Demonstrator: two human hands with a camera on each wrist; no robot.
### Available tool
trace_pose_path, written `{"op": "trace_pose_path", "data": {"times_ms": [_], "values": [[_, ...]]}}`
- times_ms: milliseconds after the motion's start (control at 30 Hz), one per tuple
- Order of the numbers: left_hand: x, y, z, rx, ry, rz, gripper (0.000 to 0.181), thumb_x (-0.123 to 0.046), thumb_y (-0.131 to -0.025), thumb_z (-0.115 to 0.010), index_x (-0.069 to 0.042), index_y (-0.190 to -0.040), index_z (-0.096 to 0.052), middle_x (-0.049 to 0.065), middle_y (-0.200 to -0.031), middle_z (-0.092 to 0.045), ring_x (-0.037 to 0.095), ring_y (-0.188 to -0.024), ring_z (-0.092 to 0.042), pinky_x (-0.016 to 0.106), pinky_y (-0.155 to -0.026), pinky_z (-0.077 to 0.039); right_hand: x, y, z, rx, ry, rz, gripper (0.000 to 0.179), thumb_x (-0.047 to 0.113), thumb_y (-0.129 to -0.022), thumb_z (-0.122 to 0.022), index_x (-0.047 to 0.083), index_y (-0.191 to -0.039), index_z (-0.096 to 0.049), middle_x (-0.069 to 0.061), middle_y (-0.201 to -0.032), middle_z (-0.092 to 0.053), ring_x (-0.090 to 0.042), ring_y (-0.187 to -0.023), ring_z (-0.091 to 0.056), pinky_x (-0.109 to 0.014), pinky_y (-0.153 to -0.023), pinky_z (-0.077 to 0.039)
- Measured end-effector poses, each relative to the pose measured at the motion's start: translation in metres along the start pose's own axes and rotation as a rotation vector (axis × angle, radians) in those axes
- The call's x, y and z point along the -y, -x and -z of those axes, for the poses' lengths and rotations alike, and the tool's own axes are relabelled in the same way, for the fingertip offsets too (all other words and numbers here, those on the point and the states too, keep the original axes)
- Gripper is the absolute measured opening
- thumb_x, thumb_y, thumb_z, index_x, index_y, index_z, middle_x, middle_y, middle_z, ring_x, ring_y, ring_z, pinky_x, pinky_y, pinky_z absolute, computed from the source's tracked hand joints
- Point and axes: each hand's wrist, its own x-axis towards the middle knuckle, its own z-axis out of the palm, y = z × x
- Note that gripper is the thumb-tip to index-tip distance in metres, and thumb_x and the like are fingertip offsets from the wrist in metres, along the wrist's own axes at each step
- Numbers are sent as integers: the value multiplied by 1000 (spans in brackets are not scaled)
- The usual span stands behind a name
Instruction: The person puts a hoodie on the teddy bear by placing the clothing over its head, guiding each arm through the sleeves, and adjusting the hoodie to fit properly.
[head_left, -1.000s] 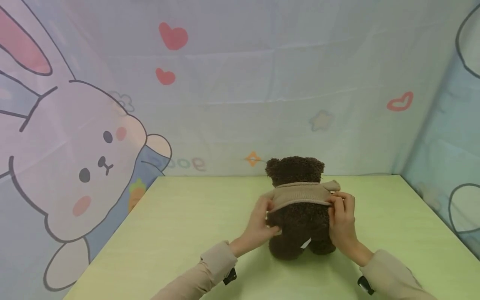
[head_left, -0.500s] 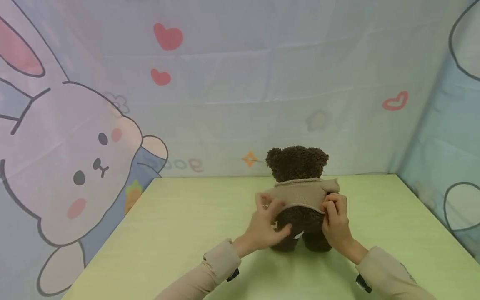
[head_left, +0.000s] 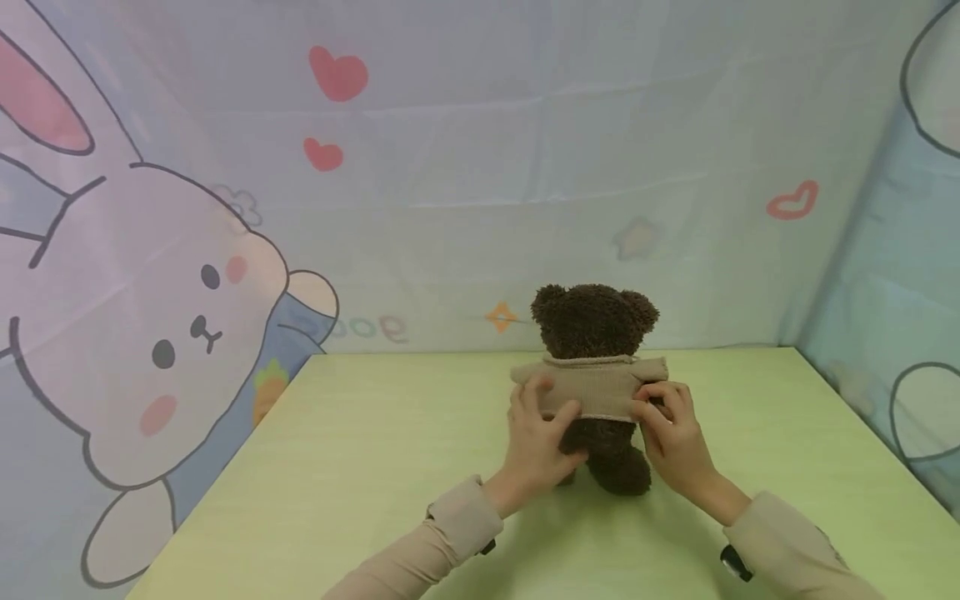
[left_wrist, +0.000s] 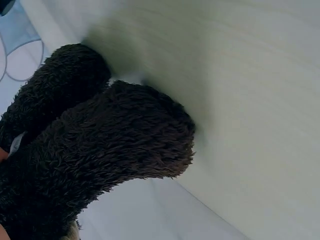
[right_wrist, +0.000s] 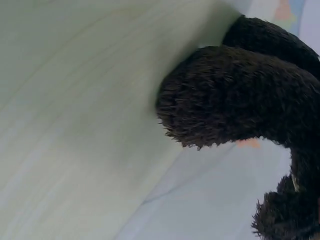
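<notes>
One knit top (head_left: 592,390) is on the brown bear (head_left: 592,325), its back towards me; the front is hidden. A sleeve (head_left: 652,367) sticks out each side; I judge dressing mostly done, the hem (head_left: 596,417) left to straighten. My right hand (head_left: 677,440) pinches it, my left hand (head_left: 534,448) touching, fingers spread, above the table (head_left: 375,433)

Left hand (head_left: 534,437) is being held against left side of sweater (head_left: 596,390), fingers (head_left: 566,410) being spread and bent, thumb being pointed inward below it. Right hand (head_left: 678,437) is being held at sweater's lower right edge, which is being pinched between curled fingers and thumb. Left forearm (head_left: 412,550) and right forearm (head_left: 791,550) are being angled inward toward sweater from near side, backs of hands being turned toward head camera.
</notes>
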Motion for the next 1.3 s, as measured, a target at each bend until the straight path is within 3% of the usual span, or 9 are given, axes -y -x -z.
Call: {"op": "trace_pose_path", "data": {"times_ms": [333, 467, 567, 767, 867, 967, 1067, 1167, 1300], "values": [[0, 5, 0, -35, -42, -127, 43, -28, -62, -79, -19, -92, -50, 16, -120, -30, 36, -108, -31, 47, -82, -36, -13, 5, 11, 114, 93, -186, 37, 28, -94, -38, -3, -89, -57, -19, -91, -53, -24, -79, -44, -23, -57, -34], [-1, 9, -1, -68, -48, -172, 44, -28, -62, -79, -19, -92, -49, 18, -118, -30, 35, -108, -30, 48, -83, -35, -7, 5, 9, 170, 77, -397, 19, 14, -87, -51, -3, -95, -53, -18, -94, -55, -27, -81, -51, -34, -60, -42], [-1, 12, -1, -97, -62, -192, 45, -29, -60, -79, -19, -92, -48, 18, -116, -31, 35, -107, -30, 48, -82, -35, 1, 1, 8, 206, -13, -596, 22, 4, -83, -55, -1, -104, -51, -18, -97, -59, -28, -78, -58, -36, -59, -46], [-5, 14, 2, -86, -78, -169, 44, -27, -62, -78, -20, -93, -49, 18, -118, -31, 37, -111, -31, 57, -88, -33, 13, -13, 7, 230, -100, -821, 25, 15, -94, -39, 3, -114, -49, -24, -109, -59, -38, -90, -60, -30, -56, -43], [-6, 13, 1, -81, -83, -143, 42, -26, -63, -77, -20, -94, -50, 18, -119, -31, 40, -113, -31, 60, -87, -33, 14, -17, 6, 199, -94, -860, 22, 11, -93, -35, -2, -106, -49, -27, -101, -60, -33, -78, -62, -27, -53, -40], [-5, 13, 0, -116, -75, -136, 42, -26, -61, -78, -19, -93, -50, 17, -117, -33, 40, -110, -32, 59, -86, -34, 8, -14, 8, 144, -77, -863, 16, 5, -90, -39, -5, -96, -49, -29, -94, -62, -8, -65, -62, -20, -44, -37], [-3, 13, 0, -152, -63, -160, 43, -26, -59, -79, -18, -90, -51, 18, -114, -35, 34, -107, -36, 55, -87, -32, -4, -7, 13, 133, -121, -828, 8, -1, -87, -44, -5, -91, -50, -27, -96, -62, 15, -75, -54, -12, -44, -38], [0, 13, -2, -163, -54, -180, 42, -25, -58, -79, -18, -89, -51, 18, -113, -35, 31, -106, -37, 53, -88, -30, -14, -2, 21, 213, -271, -803, 9, -3, -88, -45, -5, -95, -50, -6, -100, -62, 22, -86, -46, -8, -55, -44], [0, 14, -2, -164, -28, -146, 43, -25, -58, -79, -17, -89, -50, 19, -115, -34, 35, -108, -33, 51, -86, -33, -23, 0, 30, 348, -543, -813, 21, 0, -91, -44, -4, -111, -45, 22, -105, -51, 15, -92, -51, -19, -59, -51]]}}
